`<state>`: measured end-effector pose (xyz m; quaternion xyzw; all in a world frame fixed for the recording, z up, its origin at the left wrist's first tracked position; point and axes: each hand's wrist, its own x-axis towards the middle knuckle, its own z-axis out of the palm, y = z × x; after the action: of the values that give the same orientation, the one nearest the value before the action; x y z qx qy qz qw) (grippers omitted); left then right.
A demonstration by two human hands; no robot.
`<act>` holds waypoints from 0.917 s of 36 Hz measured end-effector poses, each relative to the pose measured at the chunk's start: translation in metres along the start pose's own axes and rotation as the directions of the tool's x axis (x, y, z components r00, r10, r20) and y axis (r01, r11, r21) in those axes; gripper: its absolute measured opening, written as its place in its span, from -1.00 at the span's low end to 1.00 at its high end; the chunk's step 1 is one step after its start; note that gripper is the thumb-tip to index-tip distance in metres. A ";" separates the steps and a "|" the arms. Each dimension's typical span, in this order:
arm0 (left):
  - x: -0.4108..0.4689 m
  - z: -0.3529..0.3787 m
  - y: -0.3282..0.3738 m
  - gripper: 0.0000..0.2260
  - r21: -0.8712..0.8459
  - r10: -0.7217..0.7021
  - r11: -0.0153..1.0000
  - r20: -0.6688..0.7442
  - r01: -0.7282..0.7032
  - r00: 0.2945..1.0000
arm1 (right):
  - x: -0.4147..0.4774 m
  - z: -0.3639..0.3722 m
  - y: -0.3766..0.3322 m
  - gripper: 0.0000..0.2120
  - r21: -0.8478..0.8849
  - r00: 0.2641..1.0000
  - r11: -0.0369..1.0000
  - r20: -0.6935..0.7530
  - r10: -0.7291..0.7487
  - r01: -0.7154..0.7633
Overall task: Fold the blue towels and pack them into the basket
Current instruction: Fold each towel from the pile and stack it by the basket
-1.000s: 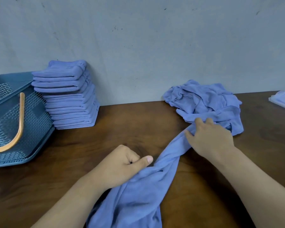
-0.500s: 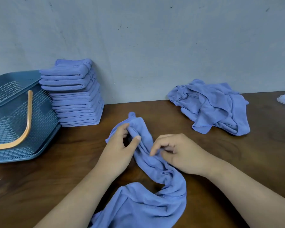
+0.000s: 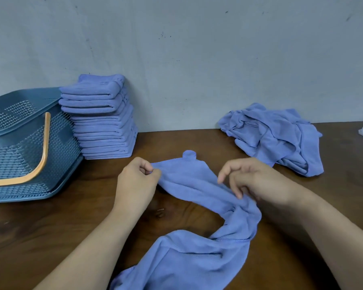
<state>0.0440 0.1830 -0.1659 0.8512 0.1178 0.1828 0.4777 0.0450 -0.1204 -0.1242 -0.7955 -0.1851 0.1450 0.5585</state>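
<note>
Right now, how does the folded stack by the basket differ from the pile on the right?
The folded stack is squared off in neat layers; the loose pile is crumpled. The stack stands tall beside the basket; the pile sprawls low at the table's far right. Both are the same blue cloth, on the table by the wall, outside the basket.

Single wide-angle head cam, above the bench's near edge, faces fwd & down toward the wall, close range.
</note>
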 end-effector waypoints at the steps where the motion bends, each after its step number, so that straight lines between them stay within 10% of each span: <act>1: 0.001 -0.001 -0.002 -0.89 0.007 -0.010 1.000 0.002 0.010 1.000 | -0.001 0.001 0.000 -0.69 0.004 0.996 1.000 0.085 0.009 -0.009; 8: 0.005 -0.002 -0.007 -0.65 0.071 -0.009 0.997 0.066 0.005 0.998 | 0.030 0.017 0.040 -0.71 -0.288 0.927 0.953 -0.322 -0.190 0.095; 13: 0.011 -0.008 -0.006 -0.33 0.363 -0.073 0.929 -0.007 0.071 0.997 | 0.078 0.012 0.054 -0.56 -0.395 0.941 0.918 -0.301 -0.157 0.027; 18: 0.017 -0.012 -0.014 -0.59 0.526 -0.096 0.849 0.053 0.054 0.994 | 0.126 0.013 0.041 -0.33 -0.579 0.983 0.811 -0.082 -0.162 0.085; 22: 0.019 -0.009 -0.019 -0.91 0.403 0.020 0.914 0.064 -0.044 0.998 | 0.140 0.017 0.043 -0.63 -0.594 0.981 0.782 0.072 -0.181 0.188; 27: 0.025 -0.008 -0.020 -0.93 0.038 0.064 0.997 0.002 -0.064 0.998 | 0.127 0.010 0.044 -0.98 -0.340 0.945 0.882 0.102 -0.312 0.327; 33: 0.035 -0.018 -0.022 -0.85 -0.286 0.064 0.955 -0.045 -0.074 0.997 | 0.122 0.000 0.030 -0.73 0.410 0.983 0.897 0.007 -0.186 0.167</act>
<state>0.0673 0.2216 -0.1694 0.7730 0.0685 0.2296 0.5875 0.1578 -0.0739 -0.1552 -0.6381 -0.2347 0.1474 0.7183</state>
